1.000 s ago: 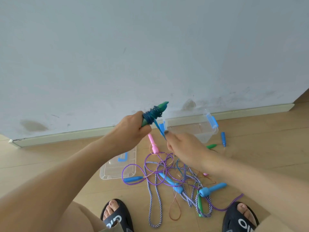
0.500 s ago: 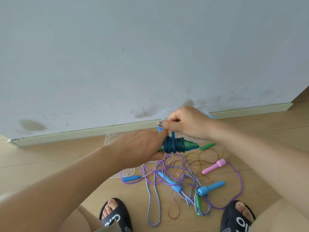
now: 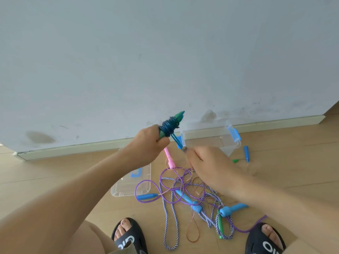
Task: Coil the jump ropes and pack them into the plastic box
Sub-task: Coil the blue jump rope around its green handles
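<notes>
Jump-rope handles [image 3: 177, 118], green and blue, point up toward the wall from the left hand [image 3: 149, 143], whose fingers curl round them; dark blue cord [image 3: 168, 126] is wound about them just above the fist. A short blue strand runs down to the right hand [image 3: 206, 164], pinched at its fingertips. Beyond stands the clear plastic box [image 3: 230, 143]; its lid [image 3: 134, 182] lies beside the tangled ropes [image 3: 185, 191] on the wooden floor [image 3: 293, 162].

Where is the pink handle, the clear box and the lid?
pink handle [image 3: 170, 159], head view, middle of its shaft
clear box [image 3: 236, 143], head view, right end wall
lid [image 3: 145, 187], head view, bare right part
</notes>
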`<state>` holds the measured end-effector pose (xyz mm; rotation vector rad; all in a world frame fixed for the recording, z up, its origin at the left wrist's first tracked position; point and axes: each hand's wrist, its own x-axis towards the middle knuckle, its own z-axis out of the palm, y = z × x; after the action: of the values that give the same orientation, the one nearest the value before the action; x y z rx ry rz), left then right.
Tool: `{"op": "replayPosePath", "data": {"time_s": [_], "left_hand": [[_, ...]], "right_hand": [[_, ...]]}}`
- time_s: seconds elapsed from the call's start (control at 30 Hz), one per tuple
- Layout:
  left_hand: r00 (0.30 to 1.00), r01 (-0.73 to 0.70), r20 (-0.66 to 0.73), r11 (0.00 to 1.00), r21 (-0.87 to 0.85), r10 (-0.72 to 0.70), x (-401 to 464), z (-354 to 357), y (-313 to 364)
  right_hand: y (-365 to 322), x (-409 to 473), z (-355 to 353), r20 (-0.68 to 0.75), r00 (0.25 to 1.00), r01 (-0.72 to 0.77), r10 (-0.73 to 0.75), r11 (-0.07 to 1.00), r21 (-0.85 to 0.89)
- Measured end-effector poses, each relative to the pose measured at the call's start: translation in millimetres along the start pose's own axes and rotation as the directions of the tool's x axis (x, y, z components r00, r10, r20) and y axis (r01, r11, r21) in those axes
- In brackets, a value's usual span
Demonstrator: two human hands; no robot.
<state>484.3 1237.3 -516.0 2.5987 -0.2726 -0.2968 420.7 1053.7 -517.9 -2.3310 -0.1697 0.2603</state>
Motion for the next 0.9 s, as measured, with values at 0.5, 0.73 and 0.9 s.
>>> {"op": "replayPosePath", "data": {"time_s": [0.5,0.73,0.9], "left_hand": [[0.884,-0.446,0.321,0.814,0.371,0.338,-20.6,7.0,11.9],[0.818,-0.536,0.087,0.699,0.473,0.568,-19.0,9.1,4.1],[0.905,-0.426,0.071,0.889,0.167,0.42,-26.4,13.0,13.8]], "right_hand": [[20.2,46.7,-26.4,0.154,0.986,0.037,-0.061,0.988,0.152],[10.5,35.8,-16.7,0.206,0.969,-0.23,0.139,0.816,0.53],[0.2,30.9,-8.9,-0.077,0.993,-0.065,0.092,0.951,0.302]]}}
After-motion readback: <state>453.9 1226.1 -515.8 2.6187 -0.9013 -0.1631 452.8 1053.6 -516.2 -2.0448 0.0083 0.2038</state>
